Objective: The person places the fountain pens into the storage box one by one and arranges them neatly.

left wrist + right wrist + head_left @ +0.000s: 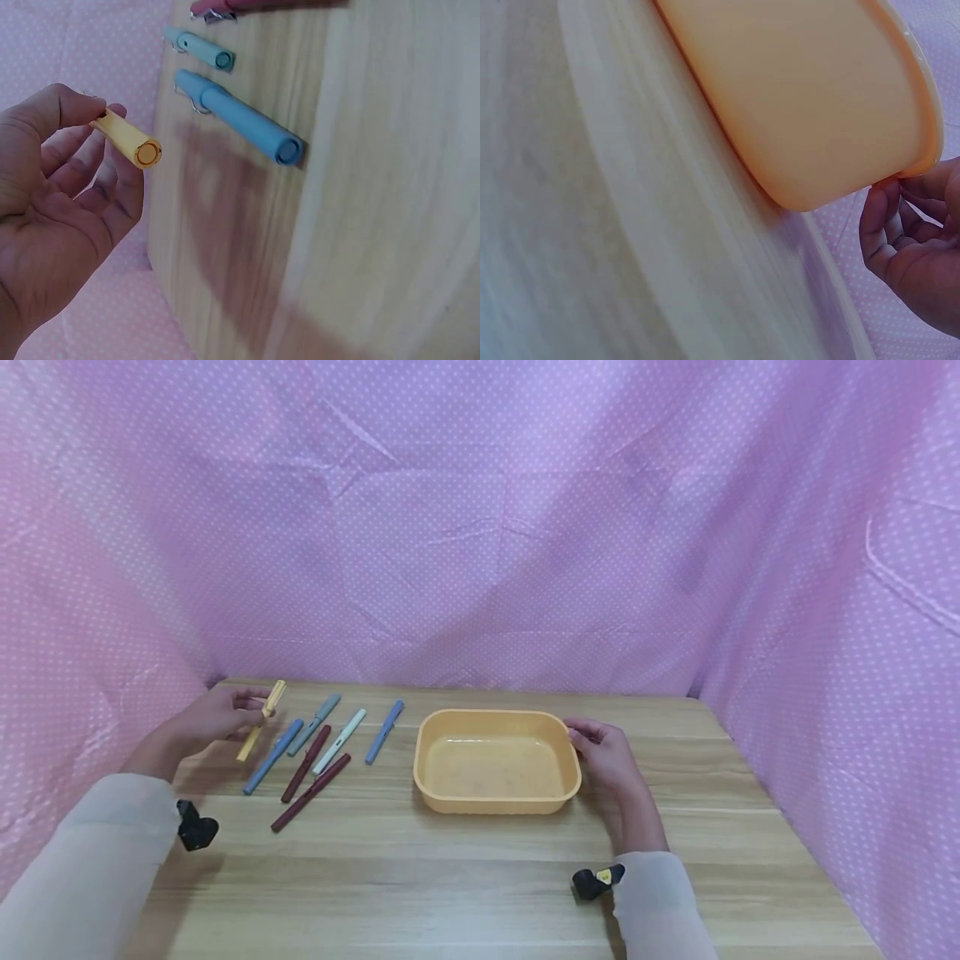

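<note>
My left hand (219, 720) pinches a yellow pen (254, 739) between thumb and fingers at the left of the table. In the left wrist view the round end of the pen points toward the camera, raised over the wood. My right hand (609, 758) grips the right rim of a yellow-orange plastic basin (497, 805), thumb and fingers at its edge. The basin sits upright with nothing in it. Beside the left hand lie a blue pen (273, 757), a teal pen (313, 725) and a dark red pen (306, 764).
A mint pen (339, 743), another dark red pen (311, 793) and a second blue pen (385, 732) lie between the left hand and the basin. The wooden table (420, 885) ends at pink dotted cloth (480, 552) behind and at both sides.
</note>
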`<state>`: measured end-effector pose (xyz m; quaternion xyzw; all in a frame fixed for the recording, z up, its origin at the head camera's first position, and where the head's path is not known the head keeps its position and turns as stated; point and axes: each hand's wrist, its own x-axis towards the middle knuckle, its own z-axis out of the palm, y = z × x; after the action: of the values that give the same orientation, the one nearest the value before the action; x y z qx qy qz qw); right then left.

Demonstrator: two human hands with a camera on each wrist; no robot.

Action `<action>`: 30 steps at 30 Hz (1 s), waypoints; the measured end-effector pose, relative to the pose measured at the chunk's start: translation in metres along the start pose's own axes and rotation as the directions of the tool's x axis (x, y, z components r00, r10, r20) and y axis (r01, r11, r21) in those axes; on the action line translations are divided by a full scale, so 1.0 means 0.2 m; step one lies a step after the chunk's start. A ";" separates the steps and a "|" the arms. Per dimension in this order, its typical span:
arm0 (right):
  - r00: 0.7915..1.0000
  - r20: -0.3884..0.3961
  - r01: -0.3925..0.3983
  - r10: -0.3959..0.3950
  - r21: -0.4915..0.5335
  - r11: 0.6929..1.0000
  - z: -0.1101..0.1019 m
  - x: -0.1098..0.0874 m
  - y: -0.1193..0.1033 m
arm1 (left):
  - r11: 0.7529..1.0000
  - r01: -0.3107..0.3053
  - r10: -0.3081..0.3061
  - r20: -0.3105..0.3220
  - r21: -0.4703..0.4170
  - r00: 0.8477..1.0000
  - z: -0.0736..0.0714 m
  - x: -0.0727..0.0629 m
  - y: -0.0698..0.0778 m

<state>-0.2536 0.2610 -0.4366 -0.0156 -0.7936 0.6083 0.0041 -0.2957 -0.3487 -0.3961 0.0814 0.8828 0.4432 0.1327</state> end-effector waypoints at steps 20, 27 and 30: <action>1.000 -0.009 0.024 -0.025 -0.041 0.999 0.02 0.01 -0.01 | 0.980 -0.019 0.021 0.011 -0.198 1.000 0.11 0.17 0.31; 1.000 -0.015 0.022 -0.023 -0.055 0.998 0.01 0.02 -0.01 | 0.939 -0.021 0.026 0.011 -0.342 1.000 0.17 0.23 0.43; 1.000 -0.002 0.013 -0.013 -0.062 0.998 0.01 0.02 -0.02 | 0.930 -0.012 0.017 0.010 -0.368 1.000 0.20 0.25 0.47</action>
<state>-0.2576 0.2581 -0.4344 -0.0115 -0.8120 0.5835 0.0084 -0.3280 -0.2492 -0.3518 0.0645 0.7827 0.6011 0.1482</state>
